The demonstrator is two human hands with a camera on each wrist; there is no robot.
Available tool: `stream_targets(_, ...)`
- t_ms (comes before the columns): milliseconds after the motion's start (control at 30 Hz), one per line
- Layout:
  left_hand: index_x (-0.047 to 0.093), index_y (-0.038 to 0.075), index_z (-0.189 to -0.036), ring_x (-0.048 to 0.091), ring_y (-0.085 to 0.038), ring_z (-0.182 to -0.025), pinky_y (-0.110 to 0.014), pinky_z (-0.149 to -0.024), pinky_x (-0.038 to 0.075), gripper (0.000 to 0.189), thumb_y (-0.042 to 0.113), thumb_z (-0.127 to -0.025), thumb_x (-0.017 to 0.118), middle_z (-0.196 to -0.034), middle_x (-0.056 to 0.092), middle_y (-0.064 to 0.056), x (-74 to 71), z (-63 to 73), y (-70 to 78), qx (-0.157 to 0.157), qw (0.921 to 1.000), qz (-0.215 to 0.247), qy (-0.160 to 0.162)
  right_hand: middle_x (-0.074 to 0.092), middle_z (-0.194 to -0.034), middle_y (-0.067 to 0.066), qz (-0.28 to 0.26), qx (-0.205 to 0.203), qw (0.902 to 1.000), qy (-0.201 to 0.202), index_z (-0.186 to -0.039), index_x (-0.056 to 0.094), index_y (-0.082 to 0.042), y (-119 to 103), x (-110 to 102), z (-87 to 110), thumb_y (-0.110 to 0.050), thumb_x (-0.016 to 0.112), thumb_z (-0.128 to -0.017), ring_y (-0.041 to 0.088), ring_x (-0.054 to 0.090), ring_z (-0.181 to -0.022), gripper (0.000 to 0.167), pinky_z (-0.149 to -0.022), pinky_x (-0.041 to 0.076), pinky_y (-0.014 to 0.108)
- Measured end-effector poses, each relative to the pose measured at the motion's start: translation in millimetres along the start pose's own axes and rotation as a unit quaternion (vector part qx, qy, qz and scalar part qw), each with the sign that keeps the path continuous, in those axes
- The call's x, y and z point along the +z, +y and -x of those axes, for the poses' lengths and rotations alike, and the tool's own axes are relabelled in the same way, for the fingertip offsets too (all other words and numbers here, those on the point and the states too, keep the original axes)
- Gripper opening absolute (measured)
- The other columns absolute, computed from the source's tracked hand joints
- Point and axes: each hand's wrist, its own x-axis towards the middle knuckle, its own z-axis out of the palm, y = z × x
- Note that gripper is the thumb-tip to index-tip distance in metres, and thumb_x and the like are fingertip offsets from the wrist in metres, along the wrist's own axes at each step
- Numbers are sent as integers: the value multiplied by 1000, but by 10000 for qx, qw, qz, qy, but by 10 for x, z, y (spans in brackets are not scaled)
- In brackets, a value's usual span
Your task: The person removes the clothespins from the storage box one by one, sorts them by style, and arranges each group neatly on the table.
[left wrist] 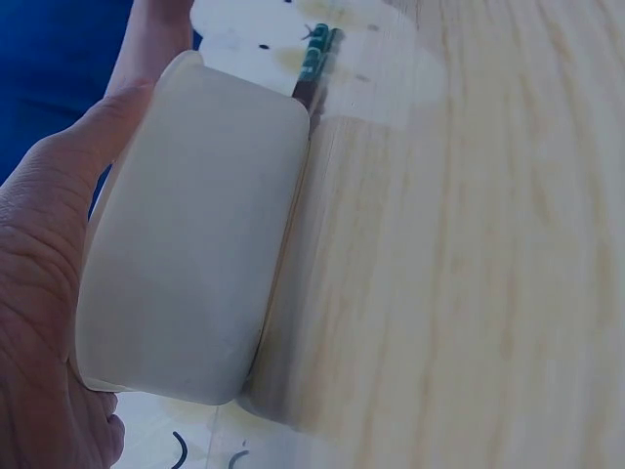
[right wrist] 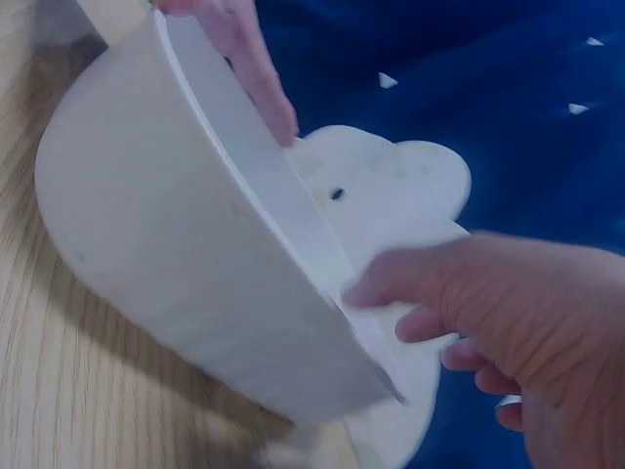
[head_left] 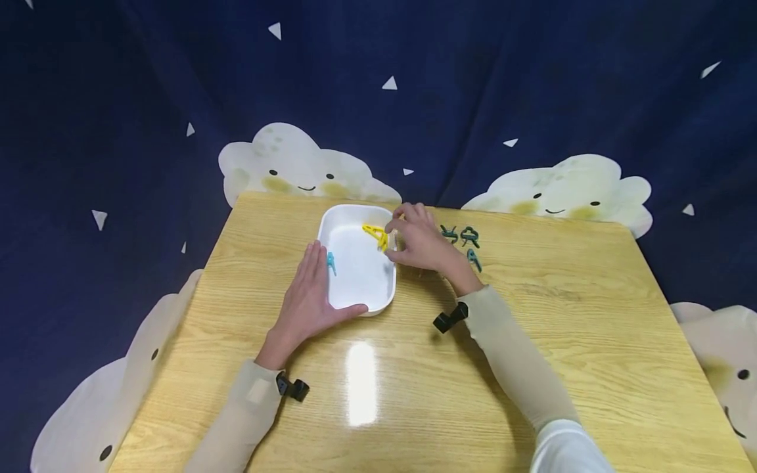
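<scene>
A white plastic tray (head_left: 357, 289) stands on the table. My left hand (head_left: 310, 292) lies along its left side with straight fingers, its thumb stretched along the near rim. Just inside the rim by those fingers is a small light-blue clip (head_left: 331, 263). Yellow clips (head_left: 375, 232) lie in the far right part of the tray. My right hand (head_left: 418, 240) is over the right rim, thumb and index finger apart beside the yellow clips. In the right wrist view, the right hand's (right wrist: 488, 322) other fingers bend loosely, and nothing shows between them.
Several dark green clips (head_left: 470, 236) lie on the wooden table (head_left: 550, 315) to the right of my right hand. A dark blue curtain (head_left: 449, 98) with white clouds hangs behind the table's far edge.
</scene>
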Motion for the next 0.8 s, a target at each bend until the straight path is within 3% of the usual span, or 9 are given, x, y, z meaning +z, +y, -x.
stream_targets(200,5,1,-167,-4,-26,-162,-49,-130,18,147,98,-70,57,-175,1,-16,-1,-20,0,37,10000,-28,-1,49,-127,7,945,-6,9939,-561,-106,77,-14,-95,130,-300,-25,84,-87,30,35,-115,24,-101,32,46)
stream_targets(300,6,1,-167,-4,-26,-162,-48,-130,18,146,98,-70,56,-175,1,-17,4,-25,2,50,10000,-34,-20,50,-119,5,1348,-76,9881,-739,-95,74,-17,-101,186,-406,-18,84,-86,28,36,-111,13,-98,31,44)
stream_targets(400,6,0,-166,-5,-25,-162,-48,-130,17,146,98,-70,56,-175,1,-16,6,-30,4,40,10000,-20,-25,49,-111,5,1619,-142,9836,-786,-84,69,-17,-110,214,-487,-8,80,-86,28,36,-106,15,-93,31,43)
stream_targets(600,8,-1,-166,-4,-26,-162,-47,-130,17,147,99,-69,56,-175,2,-18,6,-20,2,28,10000,7,-2,49,-107,7,1693,-238,9811,-907,-71,61,-16,-135,263,-560,1,70,-92,30,36,-104,29,-94,32,43)
stream_targets(800,8,-2,-166,-2,-28,-162,-47,-130,16,147,97,-70,58,-175,1,-18,-16,-3,-9,36,10000,14,17,55,-109,6,1618,-832,9796,-855,-73,69,-17,-352,335,-512,-10,80,-87,28,41,-105,20,-93,36,41)
